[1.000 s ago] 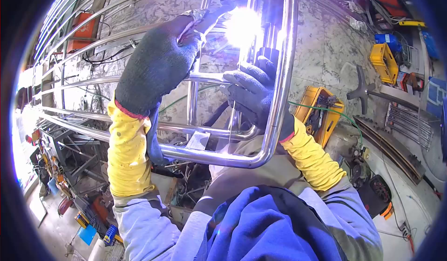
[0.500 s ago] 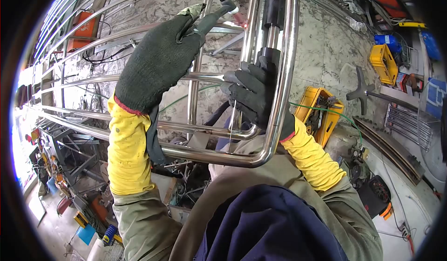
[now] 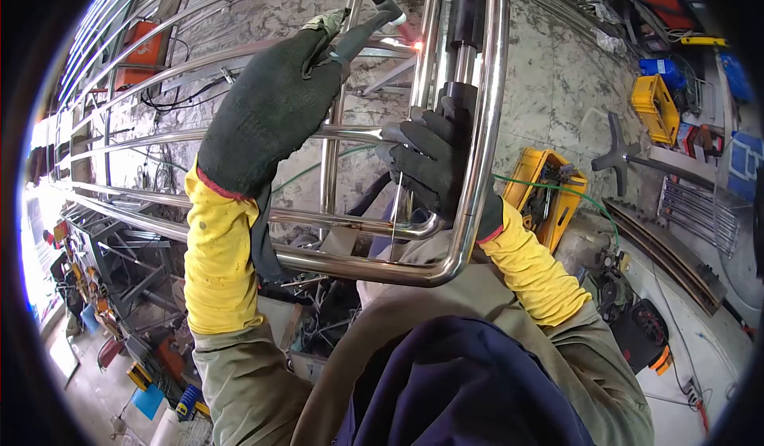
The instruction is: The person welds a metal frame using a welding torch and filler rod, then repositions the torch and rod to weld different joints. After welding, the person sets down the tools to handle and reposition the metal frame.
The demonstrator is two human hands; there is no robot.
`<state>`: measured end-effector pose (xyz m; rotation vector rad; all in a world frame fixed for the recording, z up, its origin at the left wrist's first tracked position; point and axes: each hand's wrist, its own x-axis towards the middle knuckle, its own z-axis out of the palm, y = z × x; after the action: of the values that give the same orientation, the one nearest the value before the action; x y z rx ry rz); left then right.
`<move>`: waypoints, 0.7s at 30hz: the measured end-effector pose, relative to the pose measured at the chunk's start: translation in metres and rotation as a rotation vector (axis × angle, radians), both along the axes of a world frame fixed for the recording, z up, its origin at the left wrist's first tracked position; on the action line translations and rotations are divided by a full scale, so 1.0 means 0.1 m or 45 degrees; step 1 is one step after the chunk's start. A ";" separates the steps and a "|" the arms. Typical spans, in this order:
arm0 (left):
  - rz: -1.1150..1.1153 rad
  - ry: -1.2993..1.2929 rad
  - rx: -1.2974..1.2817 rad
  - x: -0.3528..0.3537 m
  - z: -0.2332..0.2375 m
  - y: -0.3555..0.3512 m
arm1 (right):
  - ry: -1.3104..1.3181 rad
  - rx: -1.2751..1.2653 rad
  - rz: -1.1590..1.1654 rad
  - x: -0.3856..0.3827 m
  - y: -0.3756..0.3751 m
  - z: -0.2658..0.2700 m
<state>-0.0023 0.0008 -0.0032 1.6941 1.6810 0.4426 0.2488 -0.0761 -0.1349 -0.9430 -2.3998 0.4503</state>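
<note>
My left hand, in a dark knit glove, is closed around a TIG welding torch. The torch's pale and reddish nozzle points right, and a small bright glow shows where its tip meets a polished steel tube. My right hand, gloved in black, has its fingers curled inside the bent tube frame. A thin welding rod runs down from those fingers. Just above this hand, a black sleeve surrounds an inner tube. The rod's other end is hidden by the glove.
Long steel tubes stretch off to the left. At right stand a yellow crate of tools and another yellow crate. A green hose crosses behind my right arm. An orange machine sits at the upper left.
The glow at the torch tip is a little brighter. Both hands and the tube frame have barely shifted.
</note>
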 end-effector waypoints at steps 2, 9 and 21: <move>-0.042 0.022 0.070 -0.05 -0.06 0.01 | -0.003 0.013 -0.009 -0.01 -0.01 0.02; 0.066 -0.017 -0.097 0.02 0.08 -0.03 | -0.027 0.065 -0.023 -0.01 -0.02 -0.06; -0.124 0.042 0.114 0.00 -0.01 0.02 | 0.017 0.082 -0.071 -0.03 0.01 0.00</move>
<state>-0.0019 0.0024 -0.0046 1.8490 1.6154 0.4520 0.2453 -0.0756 -0.1346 -0.9728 -2.3549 0.3557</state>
